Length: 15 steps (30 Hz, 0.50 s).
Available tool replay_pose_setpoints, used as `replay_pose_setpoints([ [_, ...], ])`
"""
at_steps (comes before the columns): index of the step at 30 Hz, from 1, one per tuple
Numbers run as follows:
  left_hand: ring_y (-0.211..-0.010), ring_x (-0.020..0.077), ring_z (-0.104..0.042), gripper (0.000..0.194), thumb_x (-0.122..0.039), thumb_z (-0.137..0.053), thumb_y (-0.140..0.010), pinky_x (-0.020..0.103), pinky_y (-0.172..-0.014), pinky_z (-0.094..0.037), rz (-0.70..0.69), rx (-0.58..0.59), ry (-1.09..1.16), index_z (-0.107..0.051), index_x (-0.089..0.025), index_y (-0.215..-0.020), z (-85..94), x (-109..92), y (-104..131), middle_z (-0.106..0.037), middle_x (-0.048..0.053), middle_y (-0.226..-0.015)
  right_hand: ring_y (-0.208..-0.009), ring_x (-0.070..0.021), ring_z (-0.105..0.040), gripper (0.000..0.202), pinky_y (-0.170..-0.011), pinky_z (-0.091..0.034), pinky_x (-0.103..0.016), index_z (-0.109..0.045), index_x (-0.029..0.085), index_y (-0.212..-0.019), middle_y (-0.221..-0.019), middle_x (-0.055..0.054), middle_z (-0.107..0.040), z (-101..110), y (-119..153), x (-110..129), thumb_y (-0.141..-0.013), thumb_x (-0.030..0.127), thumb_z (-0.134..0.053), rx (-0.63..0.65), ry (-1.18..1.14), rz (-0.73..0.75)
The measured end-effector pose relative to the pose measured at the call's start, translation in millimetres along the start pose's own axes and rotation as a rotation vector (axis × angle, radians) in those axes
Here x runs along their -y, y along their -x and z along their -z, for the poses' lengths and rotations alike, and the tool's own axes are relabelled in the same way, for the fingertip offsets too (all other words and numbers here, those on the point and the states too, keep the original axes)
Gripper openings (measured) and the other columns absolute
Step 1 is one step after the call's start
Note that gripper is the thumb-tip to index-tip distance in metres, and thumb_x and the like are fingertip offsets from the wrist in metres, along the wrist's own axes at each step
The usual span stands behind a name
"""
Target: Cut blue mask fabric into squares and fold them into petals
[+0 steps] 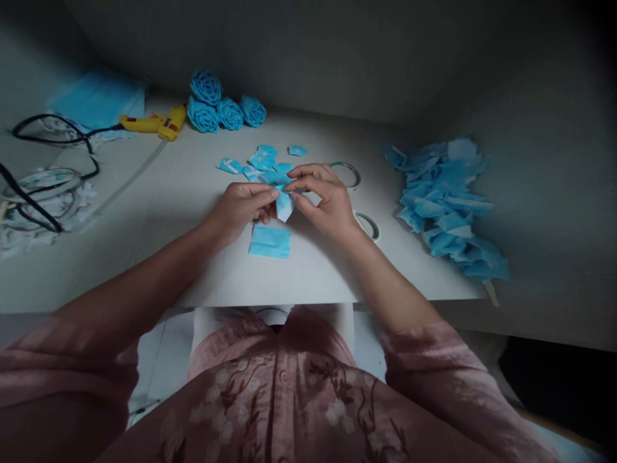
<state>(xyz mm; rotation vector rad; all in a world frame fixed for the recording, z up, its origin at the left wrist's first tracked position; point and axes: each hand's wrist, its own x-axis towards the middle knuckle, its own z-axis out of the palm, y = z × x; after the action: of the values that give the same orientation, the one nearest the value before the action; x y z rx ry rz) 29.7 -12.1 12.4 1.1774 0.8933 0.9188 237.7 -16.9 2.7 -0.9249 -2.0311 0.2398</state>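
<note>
Between my two hands, above the middle of the table, is a small folded piece of blue and white fabric [284, 206]. My left hand [248, 204] pinches its left side between thumb and fingers. From the other side, my right hand [322, 193] grips its upper right edge with the fingertips. Below them a flat blue fabric square [270, 242] lies on the table. Just beyond my hands are several small folded blue petals [263, 157], some showing white strips. The fingertips partly hide the held piece.
Two tape rolls [369, 226] lie right of my hands. Several blue fabric roses [205, 114] stand at the back, beside a yellow glue gun [168, 123] with a black cord. A heap of blue pieces [448, 193] covers the right side; blue sheets [99, 99] lie back left.
</note>
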Motion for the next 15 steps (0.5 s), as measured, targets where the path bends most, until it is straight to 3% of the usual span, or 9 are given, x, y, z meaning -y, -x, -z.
replay_pose_setpoints([
  [8,-0.056,0.0088,-0.058,0.022,-0.024,-0.075,-0.09,0.019,-0.052,-0.045,-0.031,0.003,-0.01,-0.074,-0.013,-0.071,1.1,1.1,-0.1,-0.065,0.002,-0.063,-0.12,-0.0265,-0.067,0.017,-0.105,-0.053,-0.047,-0.078,0.024,-0.104,-0.121,-0.008,-0.076,-1.1,0.3,1.7,-0.1,0.027,-0.062,-0.002,-0.009,-0.01],
  [15,-0.051,0.0088,-0.056,0.016,-0.017,-0.074,-0.086,0.02,-0.049,-0.046,-0.03,-0.069,0.01,-0.071,-0.015,-0.071,2.7,3.8,-3.6,-0.061,-0.001,-0.058,-0.121,-0.0262,-0.067,0.018,-0.11,-0.05,-0.049,-0.078,0.024,-0.105,-0.121,-0.007,-0.076,-2.4,0.4,6.3,-0.1,0.031,-0.062,0.032,-0.06,-0.011],
])
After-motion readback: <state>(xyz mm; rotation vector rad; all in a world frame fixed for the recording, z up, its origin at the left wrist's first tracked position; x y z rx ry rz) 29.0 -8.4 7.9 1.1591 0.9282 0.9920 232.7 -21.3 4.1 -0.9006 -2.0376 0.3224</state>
